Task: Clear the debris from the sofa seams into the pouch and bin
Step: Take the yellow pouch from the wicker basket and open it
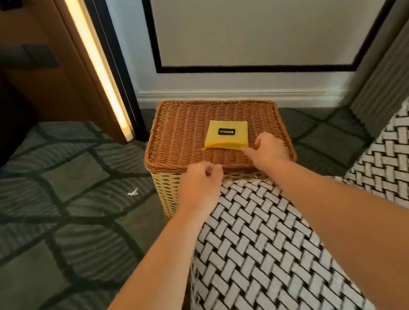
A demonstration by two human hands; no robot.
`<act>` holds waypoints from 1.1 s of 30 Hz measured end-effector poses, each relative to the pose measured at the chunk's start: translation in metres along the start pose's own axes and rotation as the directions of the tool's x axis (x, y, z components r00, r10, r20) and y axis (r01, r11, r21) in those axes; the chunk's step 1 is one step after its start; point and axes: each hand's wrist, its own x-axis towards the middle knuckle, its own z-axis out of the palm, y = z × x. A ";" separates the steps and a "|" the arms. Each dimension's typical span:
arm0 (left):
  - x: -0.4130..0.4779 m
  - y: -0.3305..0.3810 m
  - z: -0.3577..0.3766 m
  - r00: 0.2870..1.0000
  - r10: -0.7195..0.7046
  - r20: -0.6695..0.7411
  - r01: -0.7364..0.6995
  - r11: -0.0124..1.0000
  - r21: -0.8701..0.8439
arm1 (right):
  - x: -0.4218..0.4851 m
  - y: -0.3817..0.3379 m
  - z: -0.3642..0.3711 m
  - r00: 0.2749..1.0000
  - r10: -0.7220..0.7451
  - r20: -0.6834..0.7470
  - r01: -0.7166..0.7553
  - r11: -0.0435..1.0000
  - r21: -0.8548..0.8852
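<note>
While the pouch [226, 131] lies on the bin [180, 131] lid, I note the right grip [269, 150] pinching its near edge; left grip [200, 183] curled tight at the bin's front, contents indiscernible.

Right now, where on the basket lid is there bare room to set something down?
Bare wicker lid left of the yellow pouch, out to the left rim, and a strip behind it toward the wall. The near edge is crowded: right hand pinches the pouch, left hand curled beside it.
</note>
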 end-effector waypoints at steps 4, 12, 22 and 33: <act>0.009 -0.002 0.004 1.000 0.006 -0.002 -0.006 0.993 0.118 | 0.023 0.010 0.017 1.000 -0.002 0.021 0.003 0.999 -0.044; 0.015 -0.002 0.007 1.000 -0.017 0.013 0.015 0.985 0.172 | 0.049 0.006 0.036 1.000 0.005 0.025 -0.001 0.985 -0.175; 0.003 0.004 0.005 1.000 -0.003 -0.028 0.007 0.988 0.155 | 0.030 0.001 0.021 0.996 -0.061 -0.070 0.037 0.953 -0.301; -0.116 0.008 0.007 0.996 0.039 -0.082 -0.022 0.979 0.203 | -0.088 0.008 -0.065 0.966 -0.255 -0.038 0.248 0.960 -0.128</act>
